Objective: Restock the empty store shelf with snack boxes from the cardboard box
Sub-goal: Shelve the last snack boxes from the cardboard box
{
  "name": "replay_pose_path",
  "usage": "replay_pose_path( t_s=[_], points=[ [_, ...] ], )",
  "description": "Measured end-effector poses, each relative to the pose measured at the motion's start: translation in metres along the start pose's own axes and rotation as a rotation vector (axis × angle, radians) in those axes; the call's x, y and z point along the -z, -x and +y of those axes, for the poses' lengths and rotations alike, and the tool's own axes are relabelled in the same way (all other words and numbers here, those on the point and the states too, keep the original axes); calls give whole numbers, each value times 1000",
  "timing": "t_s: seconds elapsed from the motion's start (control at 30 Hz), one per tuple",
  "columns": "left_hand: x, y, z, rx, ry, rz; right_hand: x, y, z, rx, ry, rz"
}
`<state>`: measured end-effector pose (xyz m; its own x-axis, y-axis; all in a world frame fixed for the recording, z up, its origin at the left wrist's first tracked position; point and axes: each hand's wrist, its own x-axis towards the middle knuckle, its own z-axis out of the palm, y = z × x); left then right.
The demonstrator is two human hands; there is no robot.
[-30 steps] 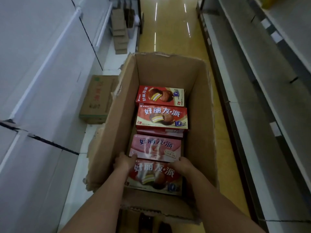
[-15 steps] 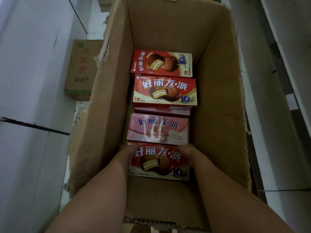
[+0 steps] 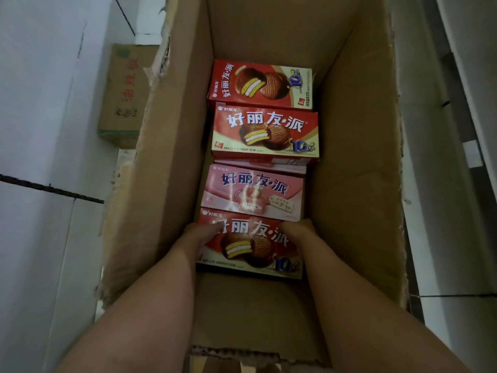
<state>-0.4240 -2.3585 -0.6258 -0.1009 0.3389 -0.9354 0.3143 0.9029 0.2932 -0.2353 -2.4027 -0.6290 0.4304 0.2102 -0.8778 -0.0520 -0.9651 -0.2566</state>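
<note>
Here, both hands reach down into a tall cardboard box (image 3: pixel 357 184) standing on pale floor tiles (image 3: pixel 40 251).
Left hand (image 3: pixel 199 234) and right hand (image 3: pixel 297 230) grip the nearest red snack box (image 3: pixel 250 246), printed "好丽友·派"; a pink box (image 3: pixel 252 193) lies just beyond.

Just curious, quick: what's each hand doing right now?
Left hand: grips the nearest red rectangular cardboard snack box at its left end.
Right hand: grips its right end.

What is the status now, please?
Both hands, left and right, grip nearest red snack box. Inside cardboard box. Nothing blocking.
</note>
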Motion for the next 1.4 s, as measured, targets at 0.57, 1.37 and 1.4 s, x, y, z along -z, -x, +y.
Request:
replay_pose_path(
  t_s=[0.57, 1.37, 1.4],
  points=[
    [20, 66, 15, -192, -36, 4, 13, 25, -6, -40, -280, 26],
    [16, 218, 40, -811, -197, 469, 97, 196, -45, 604, 336, -164],
    [16, 222, 39, -762, -53, 428, 102, 205, -44, 597, 289, -153]
  ],
)
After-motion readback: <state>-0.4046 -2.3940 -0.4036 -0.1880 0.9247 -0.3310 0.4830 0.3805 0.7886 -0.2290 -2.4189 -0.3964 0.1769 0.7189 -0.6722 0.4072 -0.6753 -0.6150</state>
